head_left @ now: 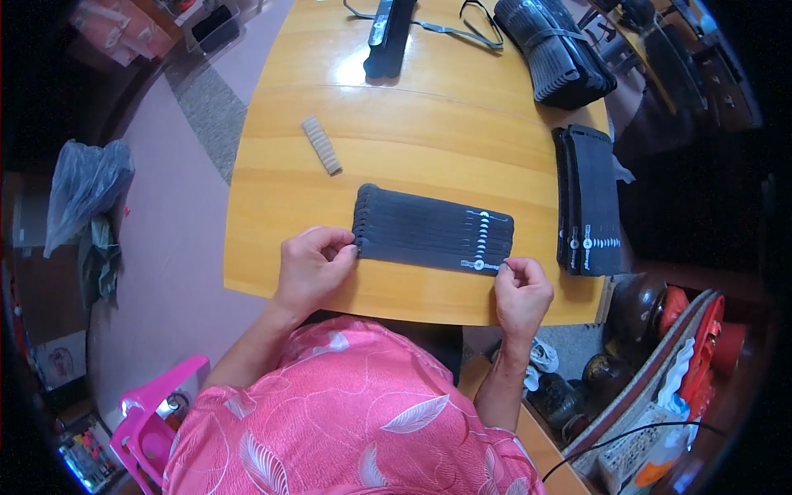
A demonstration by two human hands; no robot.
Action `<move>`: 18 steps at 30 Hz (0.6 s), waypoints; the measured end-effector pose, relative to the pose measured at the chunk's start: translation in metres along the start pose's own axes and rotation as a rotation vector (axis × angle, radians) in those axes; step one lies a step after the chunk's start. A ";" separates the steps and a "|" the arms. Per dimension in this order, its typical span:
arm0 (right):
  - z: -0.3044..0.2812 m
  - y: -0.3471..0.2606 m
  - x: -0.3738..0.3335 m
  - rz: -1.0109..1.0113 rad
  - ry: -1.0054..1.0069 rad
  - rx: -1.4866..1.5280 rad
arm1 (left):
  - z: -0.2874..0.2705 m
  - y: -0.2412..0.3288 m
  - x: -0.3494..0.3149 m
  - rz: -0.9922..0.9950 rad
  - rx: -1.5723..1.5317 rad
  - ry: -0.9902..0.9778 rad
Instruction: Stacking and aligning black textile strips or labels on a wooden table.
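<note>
A fanned-out stack of black flat straps [417,228] lies on the table in front of me, with rounded ends on the left and white printing near the right. My left hand [310,268] pinches the near left corner of the closest strap between thumb and fingers. At the opposite end, my right hand [523,295] pinches the near right corner of that strap. Beyond the stack rests a short beige ribbed strip [322,146]. To the right sit more black printed straps [592,202] in overlapping piles.
A thick banded bundle of black straps [554,54] stands at the far right of the yellow wooden table [280,219]. Another black bundle [389,37] and a loose grey band [462,33] lie at the far edge. A pink chair [153,408] is at lower left; jars and bags crowd the lower right.
</note>
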State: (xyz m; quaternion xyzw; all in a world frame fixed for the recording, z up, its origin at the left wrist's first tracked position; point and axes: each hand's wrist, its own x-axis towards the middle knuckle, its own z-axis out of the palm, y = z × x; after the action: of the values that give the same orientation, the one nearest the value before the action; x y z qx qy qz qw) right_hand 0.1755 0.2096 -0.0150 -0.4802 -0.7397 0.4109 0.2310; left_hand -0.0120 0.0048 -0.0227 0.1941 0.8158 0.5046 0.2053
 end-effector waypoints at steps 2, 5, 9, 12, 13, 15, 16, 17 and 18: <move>0.001 0.000 0.000 -0.004 -0.001 -0.003 | 0.001 0.003 -0.001 0.022 -0.009 0.006; -0.001 0.000 0.000 -0.076 0.041 -0.056 | -0.001 0.007 0.000 0.100 0.104 -0.017; 0.000 -0.001 0.000 -0.076 0.054 -0.101 | 0.002 0.010 -0.001 0.074 0.083 0.022; 0.001 -0.004 -0.001 -0.053 0.056 -0.066 | 0.001 0.013 -0.002 0.083 0.108 0.022; 0.002 -0.003 0.000 -0.054 0.056 -0.065 | 0.001 0.014 -0.002 0.083 0.108 0.023; 0.004 -0.001 0.001 -0.063 0.044 -0.140 | 0.002 0.013 -0.001 0.119 0.128 0.054; 0.004 -0.004 0.001 -0.064 0.045 -0.139 | 0.001 0.014 0.000 0.120 0.127 0.054; 0.003 -0.009 0.001 -0.061 0.036 -0.190 | -0.002 0.015 0.001 0.142 0.195 0.033; 0.002 -0.013 0.000 -0.055 0.030 -0.242 | -0.004 0.015 0.002 0.165 0.261 0.008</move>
State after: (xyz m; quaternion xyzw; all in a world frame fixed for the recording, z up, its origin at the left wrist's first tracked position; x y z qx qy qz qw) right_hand 0.1676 0.2061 -0.0056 -0.4901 -0.7934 0.3046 0.1937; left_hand -0.0142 0.0096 -0.0077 0.2836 0.8564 0.4105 0.1327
